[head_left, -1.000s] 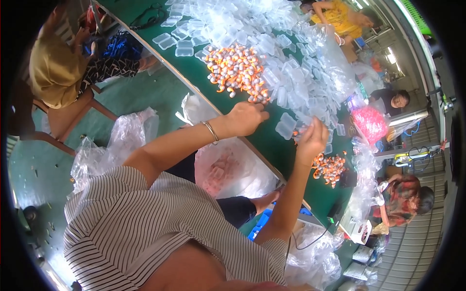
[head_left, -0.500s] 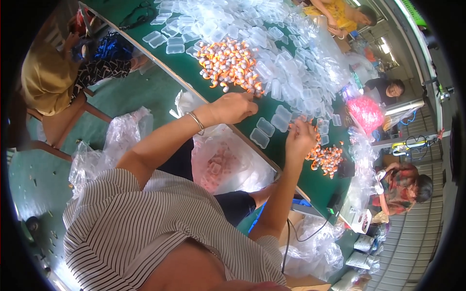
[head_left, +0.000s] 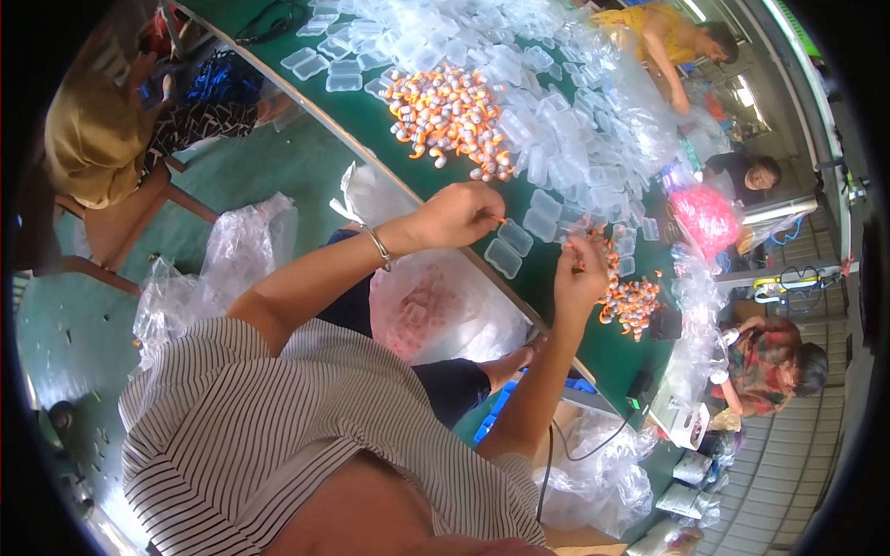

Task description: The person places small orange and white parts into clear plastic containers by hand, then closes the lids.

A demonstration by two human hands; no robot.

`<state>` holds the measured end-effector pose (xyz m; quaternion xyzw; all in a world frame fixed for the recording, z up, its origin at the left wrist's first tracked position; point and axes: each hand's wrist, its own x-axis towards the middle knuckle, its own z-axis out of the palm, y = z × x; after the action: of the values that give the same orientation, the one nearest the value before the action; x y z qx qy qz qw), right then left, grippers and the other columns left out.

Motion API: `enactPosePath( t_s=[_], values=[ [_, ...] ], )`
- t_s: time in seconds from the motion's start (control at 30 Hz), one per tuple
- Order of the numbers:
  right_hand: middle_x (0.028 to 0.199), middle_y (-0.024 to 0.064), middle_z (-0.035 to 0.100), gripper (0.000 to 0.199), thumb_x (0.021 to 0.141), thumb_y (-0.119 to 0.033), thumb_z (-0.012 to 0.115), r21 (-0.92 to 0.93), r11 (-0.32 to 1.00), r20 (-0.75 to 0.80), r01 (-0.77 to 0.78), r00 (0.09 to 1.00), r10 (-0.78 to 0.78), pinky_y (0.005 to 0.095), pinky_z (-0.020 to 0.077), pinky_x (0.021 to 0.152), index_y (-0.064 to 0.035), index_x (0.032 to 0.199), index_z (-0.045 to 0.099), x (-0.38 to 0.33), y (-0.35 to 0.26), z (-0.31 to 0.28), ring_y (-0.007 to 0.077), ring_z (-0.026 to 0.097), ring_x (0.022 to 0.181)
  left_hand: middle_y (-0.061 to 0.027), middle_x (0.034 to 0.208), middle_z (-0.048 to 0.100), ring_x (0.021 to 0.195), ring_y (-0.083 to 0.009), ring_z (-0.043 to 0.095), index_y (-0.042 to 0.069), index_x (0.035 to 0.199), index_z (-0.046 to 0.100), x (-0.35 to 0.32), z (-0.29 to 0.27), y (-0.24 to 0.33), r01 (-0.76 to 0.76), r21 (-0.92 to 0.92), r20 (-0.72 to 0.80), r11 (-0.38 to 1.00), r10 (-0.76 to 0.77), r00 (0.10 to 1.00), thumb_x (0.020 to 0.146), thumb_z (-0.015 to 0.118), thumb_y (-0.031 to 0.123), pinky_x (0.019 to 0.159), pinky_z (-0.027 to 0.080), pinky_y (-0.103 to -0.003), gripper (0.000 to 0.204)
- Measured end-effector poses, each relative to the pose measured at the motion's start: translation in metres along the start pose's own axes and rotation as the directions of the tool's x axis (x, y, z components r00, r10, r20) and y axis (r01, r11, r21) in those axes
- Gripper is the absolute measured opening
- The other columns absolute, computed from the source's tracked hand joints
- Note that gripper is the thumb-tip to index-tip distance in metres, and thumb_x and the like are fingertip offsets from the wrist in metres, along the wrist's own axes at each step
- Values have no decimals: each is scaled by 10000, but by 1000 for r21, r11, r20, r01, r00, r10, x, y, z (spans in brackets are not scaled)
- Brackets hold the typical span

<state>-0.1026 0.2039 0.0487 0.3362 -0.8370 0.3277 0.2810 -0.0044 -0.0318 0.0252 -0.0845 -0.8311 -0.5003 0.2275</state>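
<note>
My left hand point(head_left: 461, 215) is over the table edge, thumb and fingers pinched on a small orange piece point(head_left: 502, 221), mostly hidden by the fingertips. An open clear plastic box point(head_left: 503, 259) lies on the green table just right of it. Another clear box point(head_left: 540, 215) is a little farther away. My right hand point(head_left: 581, 271) is closed beside a small heap of orange-and-grey pieces point(head_left: 633, 307); what its fingertips hold, if anything, I cannot make out. Beyond my left hand is a larger heap of orange-and-grey curved pieces point(head_left: 447, 116).
A big mound of clear plastic boxes point(head_left: 593, 120) covers the table's far part. Below the table edge hangs a clear bag with pinkish contents point(head_left: 417, 310). A pink bag point(head_left: 705, 221) stands at the far right. Several people sit around, one in yellow point(head_left: 649, 32).
My left hand has drawn slightly away from the large heap, toward the open box, and an orange tip now shows at its fingertips. My right hand has shifted slightly nearer to me.
</note>
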Motion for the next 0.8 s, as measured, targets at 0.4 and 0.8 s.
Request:
enactPosePath(
  t_s=[0.4,0.8],
  values=[
    [860,111,653,218,773,43,610,27,996,470,91,878,-93,305,493,664,-32,974,649,-5,-58,0,206,650,754,-119,898,592,852,-308,622,51,909,664,-12,22,13,-137,181,90,974,122,988,765,716,117,716,512,-400,166],
    [926,148,615,213,858,-80,602,-50,997,305,56,952,-38,437,486,707,-45,1066,636,-13,-34,26,344,614,828,-124,1005,570,965,-305,592,60,1056,626,-18,14,13,-229,374,183,899,170,968,669,796,218,832,488,-415,451]
  ],
)
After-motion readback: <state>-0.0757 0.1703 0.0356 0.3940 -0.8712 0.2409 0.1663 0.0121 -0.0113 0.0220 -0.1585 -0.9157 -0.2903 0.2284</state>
